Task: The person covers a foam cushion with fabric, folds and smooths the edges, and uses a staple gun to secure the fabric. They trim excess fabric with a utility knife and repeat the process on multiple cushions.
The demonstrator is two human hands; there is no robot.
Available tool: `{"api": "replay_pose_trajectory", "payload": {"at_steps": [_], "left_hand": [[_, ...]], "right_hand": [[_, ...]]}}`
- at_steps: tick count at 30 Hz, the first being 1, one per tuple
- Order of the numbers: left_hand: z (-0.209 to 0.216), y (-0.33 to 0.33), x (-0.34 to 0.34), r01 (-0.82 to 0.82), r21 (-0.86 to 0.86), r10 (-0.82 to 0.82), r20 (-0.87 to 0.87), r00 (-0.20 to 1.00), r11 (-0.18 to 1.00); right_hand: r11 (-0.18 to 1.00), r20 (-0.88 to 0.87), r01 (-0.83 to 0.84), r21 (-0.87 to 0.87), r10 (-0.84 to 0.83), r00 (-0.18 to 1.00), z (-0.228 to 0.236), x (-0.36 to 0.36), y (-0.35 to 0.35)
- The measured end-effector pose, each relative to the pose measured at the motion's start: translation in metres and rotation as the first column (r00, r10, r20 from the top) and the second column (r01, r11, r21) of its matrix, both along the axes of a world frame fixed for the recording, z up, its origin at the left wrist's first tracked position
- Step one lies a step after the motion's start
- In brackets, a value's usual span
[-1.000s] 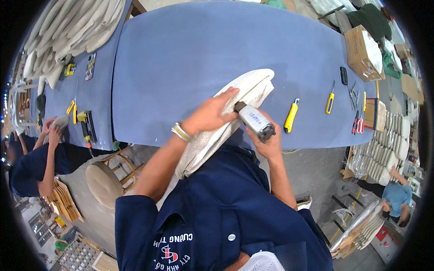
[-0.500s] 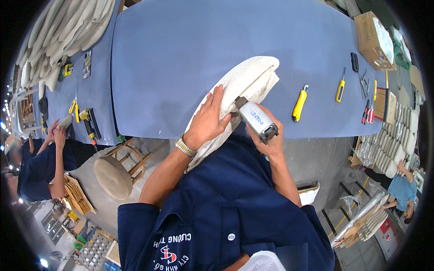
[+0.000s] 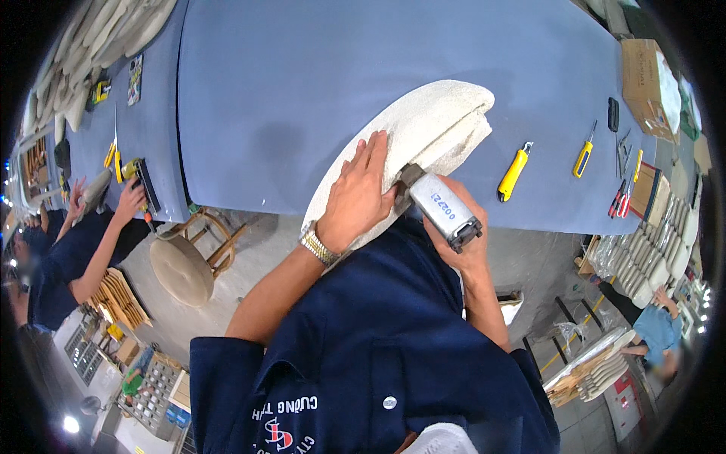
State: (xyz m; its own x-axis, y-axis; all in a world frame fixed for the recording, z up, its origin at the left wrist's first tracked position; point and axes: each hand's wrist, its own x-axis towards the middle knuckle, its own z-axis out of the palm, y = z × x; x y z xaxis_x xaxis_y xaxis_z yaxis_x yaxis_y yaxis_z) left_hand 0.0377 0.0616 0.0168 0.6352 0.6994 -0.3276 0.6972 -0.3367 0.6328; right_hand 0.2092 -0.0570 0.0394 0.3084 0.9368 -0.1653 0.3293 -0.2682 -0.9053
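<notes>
A cream, fabric-covered curved cushion [image 3: 432,113] lies tilted at the near edge of the blue table, its near end against my shirt. A folded flap of cloth runs along its right side. My left hand [image 3: 357,198] lies flat on the cushion, fingers stretched out toward its far end. My right hand [image 3: 470,244] is wrapped round a silver pneumatic staple gun [image 3: 442,206]; its body hides some of the fingers. The gun's dark nose meets the cushion's cloth edge just right of my left fingertips. Whether it presses into the cloth, I cannot tell.
Right of the cushion on the blue table [image 3: 302,60] lie a yellow utility knife [image 3: 515,172], a yellow screwdriver [image 3: 583,159] and red-handled pliers [image 3: 622,198]. A cardboard box [image 3: 643,83] stands far right. At left, a co-worker's hand [image 3: 130,203] is at another staple gun, near a round stool [image 3: 181,272].
My left hand stays flat on the cushion and the gun's nose stays at its edge. The view has shifted slightly. The co-worker's hand at left has reached onto the other staple gun.
</notes>
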Motion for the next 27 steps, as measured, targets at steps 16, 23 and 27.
{"api": "replay_pose_trajectory", "payload": {"at_steps": [16,23,27], "left_hand": [[0.001,-0.002,0.013,-0.036,-0.016,0.035,-0.032,0.999,0.999],[-0.004,-0.015,0.010,-0.004,0.021,0.003,0.018,1.000,1.000],[-0.005,-0.010,0.007,-0.001,0.012,0.001,0.017,1.000,1.000]], "right_hand": [[1.000,0.002,0.023,-0.017,-0.023,1.000,0.004,-0.011,-0.010],[0.999,0.056,-0.044,0.020,0.043,0.997,0.006,-0.002,-0.027],[0.997,0.029,-0.074,-0.021,0.075,0.997,0.009,-0.004,-0.021]]}}
